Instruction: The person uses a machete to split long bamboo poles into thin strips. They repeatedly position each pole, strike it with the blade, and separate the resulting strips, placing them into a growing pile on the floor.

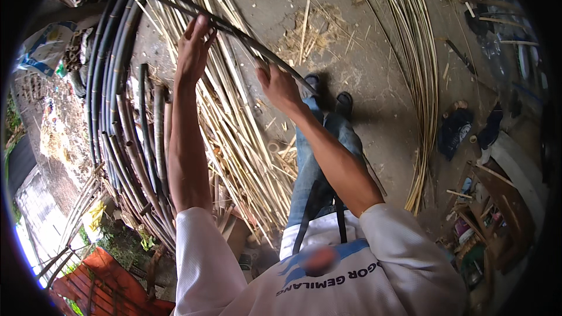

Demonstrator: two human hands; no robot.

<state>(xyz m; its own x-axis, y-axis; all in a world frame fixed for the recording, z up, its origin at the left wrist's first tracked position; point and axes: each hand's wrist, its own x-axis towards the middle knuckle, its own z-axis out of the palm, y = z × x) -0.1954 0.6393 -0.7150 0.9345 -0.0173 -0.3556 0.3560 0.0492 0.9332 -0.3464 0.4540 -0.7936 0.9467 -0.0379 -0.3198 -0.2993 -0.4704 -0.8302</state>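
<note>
Holding a long, slender, dark pole (264, 51) in two bare hands

Item in hand: the pole is running aslant from the upper left towards the dark shoes (344, 103), above the bare grey concrete floor (391, 129). Surface is looking smooth and near black; towards the upper left it is showing as two close lengths, whether split or paired one cannot tell.

Left hand (192, 50): fingers are closing round the pole, thumb uppermost. Right hand (282, 88): fingers are bending in against the pole nearer its lower end; whether they are gripping it fully, or holding anything else, one cannot tell.

Step, by judgement: handling and steadying the length at two points. Next move is probably calling for a firm left hold and a controlled right hand, the long far end being liable to swing.

Stock, left: stout, glossy, dark jointed bamboo poles (107, 76) are lying side by side, curving in the lens.

Stock, centre: straight, pale straw-coloured bamboo strips (231, 134), flat and dry-looking, are fanning out beneath the arms.

Stock, right: a long bundle of thin, yellowish strips (426, 67) is lying well apart from the hands.

Sundries: a crumpled dark blue cloth (455, 131) is lying beyond that bundle; an orange-red slatted panel (105, 281) is resting lower left.
</note>
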